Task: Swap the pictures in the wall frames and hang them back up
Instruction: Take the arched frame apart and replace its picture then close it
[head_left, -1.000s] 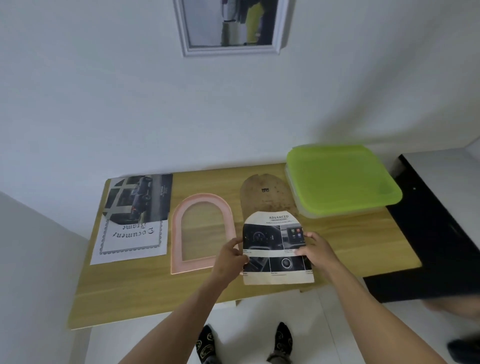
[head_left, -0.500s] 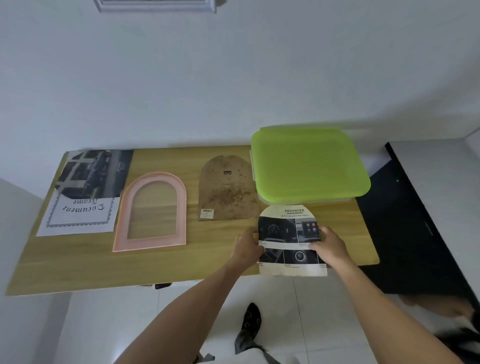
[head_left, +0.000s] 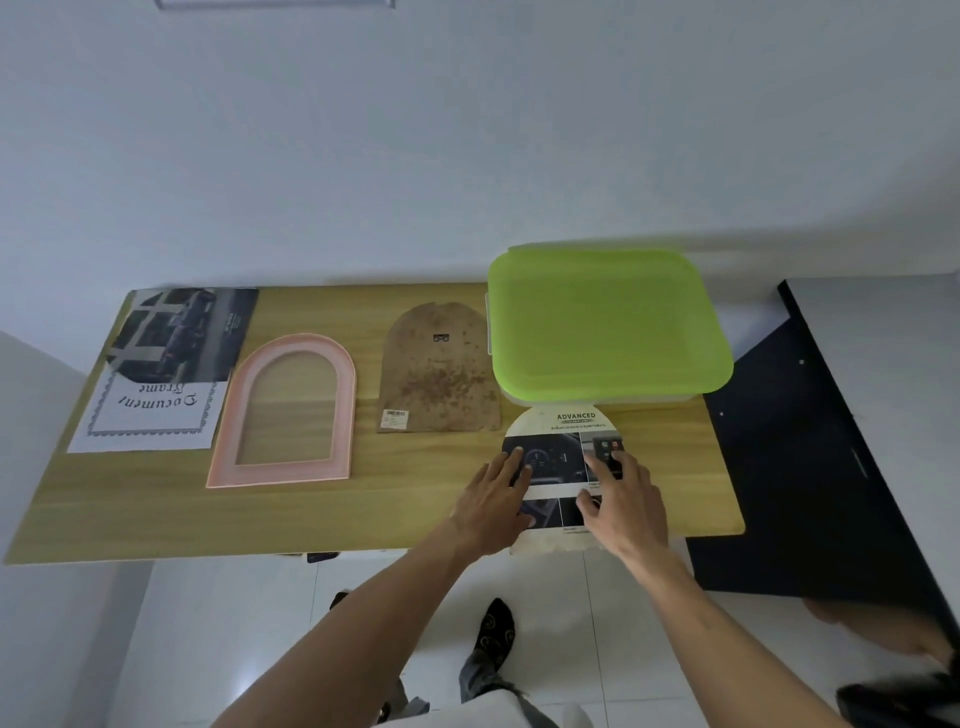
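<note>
An arch-shaped car brochure picture (head_left: 563, 431) lies flat on the wooden table (head_left: 156, 509), just in front of the green-lidded box. My left hand (head_left: 493, 499) rests on its left side with fingers spread. My right hand (head_left: 623, 499) presses its right side, fingers straight. To the left lie the brown arched backing board (head_left: 436, 369) and the pink arched frame (head_left: 291, 410), which has no picture in it. At the far left a dark arch-cut car picture (head_left: 176, 332) lies on a "Document Frame" sheet (head_left: 150, 415).
A box with a green lid (head_left: 608, 322) stands at the table's back right. A dark cabinet (head_left: 810, 457) adjoins the table on the right. The lower edge of a white frame (head_left: 275, 4) hangs on the wall above. My feet stand on white floor tiles.
The brochure picture went from held above the table's front edge, moving right, to lying flat on the table. Both hands let go their pinch and now lie on it.
</note>
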